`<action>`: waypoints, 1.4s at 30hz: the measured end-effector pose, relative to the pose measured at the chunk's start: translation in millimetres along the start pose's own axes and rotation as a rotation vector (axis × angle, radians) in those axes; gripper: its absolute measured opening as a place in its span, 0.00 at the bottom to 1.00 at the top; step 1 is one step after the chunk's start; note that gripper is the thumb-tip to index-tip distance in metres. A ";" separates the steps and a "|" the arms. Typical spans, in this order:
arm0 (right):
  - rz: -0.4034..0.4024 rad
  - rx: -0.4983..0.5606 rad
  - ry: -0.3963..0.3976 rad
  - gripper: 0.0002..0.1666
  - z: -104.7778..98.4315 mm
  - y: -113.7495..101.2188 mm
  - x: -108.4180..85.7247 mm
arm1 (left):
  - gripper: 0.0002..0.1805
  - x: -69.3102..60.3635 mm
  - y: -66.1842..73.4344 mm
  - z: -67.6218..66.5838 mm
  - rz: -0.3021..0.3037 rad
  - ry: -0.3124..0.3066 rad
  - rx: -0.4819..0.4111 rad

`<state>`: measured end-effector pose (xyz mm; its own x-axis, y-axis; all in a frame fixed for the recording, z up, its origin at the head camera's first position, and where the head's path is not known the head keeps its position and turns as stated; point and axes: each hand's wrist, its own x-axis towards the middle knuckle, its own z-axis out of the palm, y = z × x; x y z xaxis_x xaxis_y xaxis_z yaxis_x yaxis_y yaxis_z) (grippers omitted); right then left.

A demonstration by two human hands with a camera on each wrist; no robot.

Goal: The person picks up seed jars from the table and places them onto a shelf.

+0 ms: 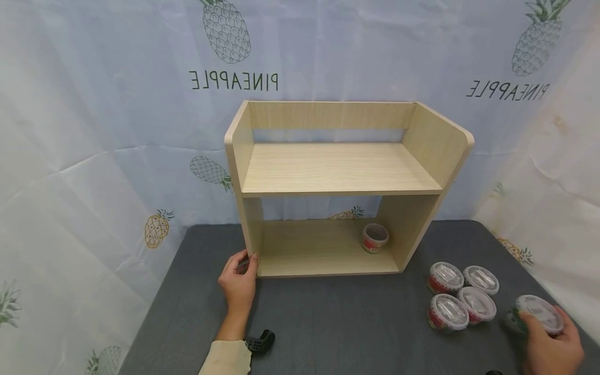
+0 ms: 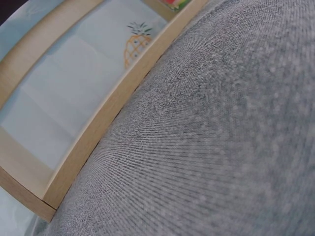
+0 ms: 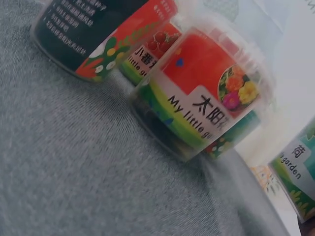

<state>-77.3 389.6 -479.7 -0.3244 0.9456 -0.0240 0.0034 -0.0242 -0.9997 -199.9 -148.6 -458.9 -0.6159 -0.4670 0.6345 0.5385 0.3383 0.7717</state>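
Note:
A two-tier wooden shelf (image 1: 328, 166) stands on the dark cloth. At its lower left corner, my left hand (image 1: 238, 284) holds the side panel, thumb at the front edge; some fingers are partly hidden. My right hand (image 1: 553, 346) grips a lidded plastic cup (image 1: 539, 312) at the far right, thumb and fingers round its rim. The right wrist view shows this cup's green label (image 3: 298, 169) at the right edge. To its left stand several lidded cups (image 1: 449, 311), one with a red flower label (image 3: 197, 88). Another cup (image 1: 375, 238) sits on the lower tier at the right.
A grey-black cloth (image 1: 328, 328) covers the table. Behind it hangs a white pineapple-print curtain (image 1: 117, 104), which also closes in both sides. The shelf's right side panel (image 1: 417, 224) rises between the inside cup and the grouped cups.

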 end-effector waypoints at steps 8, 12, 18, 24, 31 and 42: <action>-0.019 0.071 -0.015 0.39 3.0 -20.1 -10.8 | 0.09 -1.0 -1.1 -1.8 0.007 0.005 0.019; -0.063 0.164 -0.051 0.38 8.9 -33.2 -18.4 | 0.09 -0.6 -2.8 -2.0 0.003 0.007 0.020; -0.187 0.326 -0.184 0.35 26.3 -56.3 -48.5 | 0.09 1.4 -3.3 -2.2 0.018 0.009 0.023; -0.252 0.493 -0.383 0.34 52.2 -80.8 -87.9 | 0.09 3.5 -11.0 -0.5 0.020 0.015 0.018; -0.283 0.392 -0.583 0.36 86.6 -93.6 -129.4 | 0.09 4.4 -8.8 -0.4 0.014 0.025 0.011; -0.332 0.148 -0.863 0.39 157.5 -81.5 -181.4 | 0.09 2.2 -6.2 3.3 0.029 0.038 -0.016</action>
<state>-167.7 169.0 -393.1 -0.8771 0.3454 0.3338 -0.3166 0.1069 -0.9425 -206.6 -149.0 -462.1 -0.5782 -0.4877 0.6541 0.5652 0.3389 0.7522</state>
